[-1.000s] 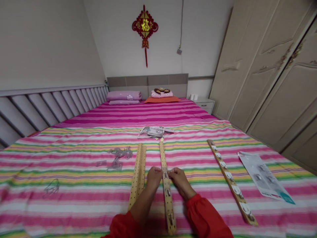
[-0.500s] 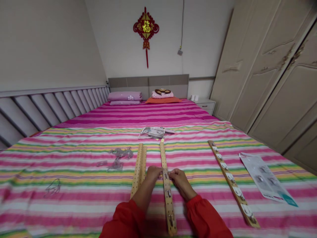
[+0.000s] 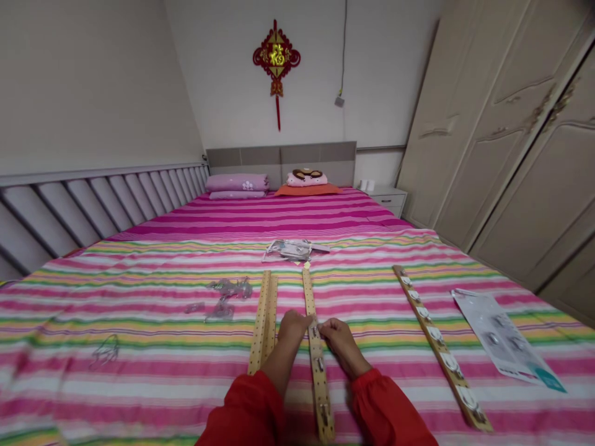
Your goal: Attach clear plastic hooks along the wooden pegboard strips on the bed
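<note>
A long wooden strip with rows of holes (image 3: 317, 353) lies lengthwise on the striped bedspread (image 3: 162, 365) in front of me. My left hand (image 3: 292, 327) is closed in a pinch against the strip's left side. My right hand (image 3: 338, 336) is pinched too, holding a small metal hook (image 3: 317, 327) at the strip. More small hooks sit lower on the same strip (image 3: 322, 409). Both sleeves are red.
Two more perforated strips (image 3: 264, 322) lie side by side to the left. A strip fitted with white hooks (image 3: 439, 344) lies to the right, beside a printed package (image 3: 504, 337). Clear plastic bags (image 3: 225, 296) and a packet (image 3: 292, 249) lie further up. A wardrobe (image 3: 511, 136) stands on the right.
My hands have slid a little further up the strip. The camera has dipped slightly, so the whole room sits lower in view.
</note>
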`<state>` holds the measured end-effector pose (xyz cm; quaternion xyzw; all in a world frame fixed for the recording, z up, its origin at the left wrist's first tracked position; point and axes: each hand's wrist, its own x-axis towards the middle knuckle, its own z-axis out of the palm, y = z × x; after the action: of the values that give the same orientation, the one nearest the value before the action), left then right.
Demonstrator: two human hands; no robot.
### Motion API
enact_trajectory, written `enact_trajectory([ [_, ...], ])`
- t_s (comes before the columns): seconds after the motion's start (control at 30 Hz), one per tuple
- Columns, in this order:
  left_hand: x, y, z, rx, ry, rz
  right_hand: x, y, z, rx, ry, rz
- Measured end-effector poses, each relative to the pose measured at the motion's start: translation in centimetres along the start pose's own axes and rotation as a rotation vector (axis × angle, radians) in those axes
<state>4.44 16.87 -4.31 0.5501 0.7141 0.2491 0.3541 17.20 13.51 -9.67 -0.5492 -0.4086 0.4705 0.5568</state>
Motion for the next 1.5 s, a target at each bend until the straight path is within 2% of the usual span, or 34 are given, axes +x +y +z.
enact_trajectory([
  [0.33,-1.6,2.0,-0.6,0.272,-0.049,-0.07,0.1,0.0,0.0,-0.018,0.01,-0.018],
  [0.53,-2.2,2.3,-0.6,0.25,-0.028,-0.091,-0.5,-0.6,0.0,-0.015,-0.007,-0.025],
  [0.7,-1.7,1.5,-0.5,0.201,-0.053,-0.03,-0.9,-1.4,0.0,-0.002,-0.035,-0.029],
  [0.83,-0.9,1.2,-0.6,0.069,-0.047,0.035,-1.1,-1.8,-0.1,0.007,-0.049,-0.022],
  [0.93,-0.1,1.1,-2.5,0.027,-0.005,0.084,-1.2,-1.8,-0.1,0.044,-0.068,0.015],
  [1.07,1.4,0.2,-7.7,-0.005,0.17,0.137,-1.1,-1.5,0.0,0.124,-0.076,0.045],
  [1.13,2.4,-0.9,-10.3,-0.022,0.379,0.082,-1.0,-1.3,0.1,0.143,-0.057,0.038],
  [1.23,3.6,-2.7,-13.0,0.006,0.456,0.0,-1.0,-1.3,0.1,0.15,-0.059,0.051],
  [1.33,4.4,-4.0,-14.0,0.042,0.454,-0.055,-1.0,-1.2,0.1,0.154,-0.06,0.063],
  [1.5,5.4,-4.6,-13.6,0.045,0.423,-0.091,-0.8,-1.0,0.1,0.13,-0.034,0.005],
])
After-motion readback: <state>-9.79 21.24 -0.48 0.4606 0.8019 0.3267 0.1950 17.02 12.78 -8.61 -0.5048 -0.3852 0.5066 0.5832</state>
